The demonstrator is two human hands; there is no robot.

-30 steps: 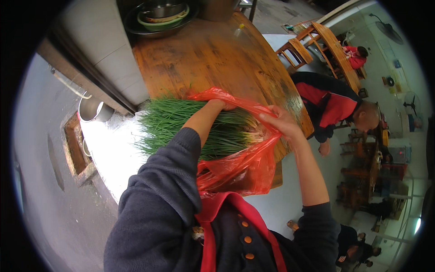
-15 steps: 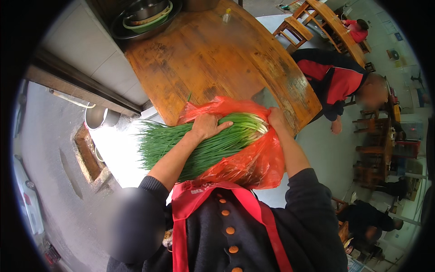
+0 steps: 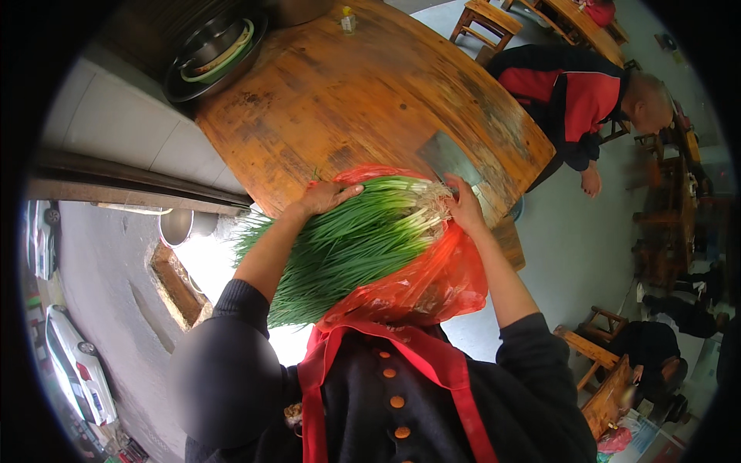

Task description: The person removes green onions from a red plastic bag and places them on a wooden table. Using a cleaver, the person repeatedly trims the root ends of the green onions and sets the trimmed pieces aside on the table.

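Observation:
A thick bundle of thin green onions (image 3: 340, 255) lies across a red plastic bag (image 3: 432, 282), held near my body beside the table's front edge. White, rooted ends point right and long green leaves fan out left. My left hand (image 3: 328, 198) rests along the far edge of the bundle, fingers stretched over leaves and bag. At the root end, my right hand (image 3: 465, 207) has its fingers closed on the bag's edge, close to the roots. Behind it a flat grey metal blade (image 3: 448, 158) lies on the wooden table (image 3: 332, 108).
Stacked bowls and basins (image 3: 216, 58) stand at the table's far left, with a small bottle (image 3: 348, 21) on the far side. A person in a red and dark jacket (image 3: 575, 100) bends at the right. A metal pot (image 3: 176, 226) sits low at the left.
My left hand has shifted left and away to the bundle's far edge. The bag is drawn back from the root end, showing more white stems and roots. The view has turned somewhat.

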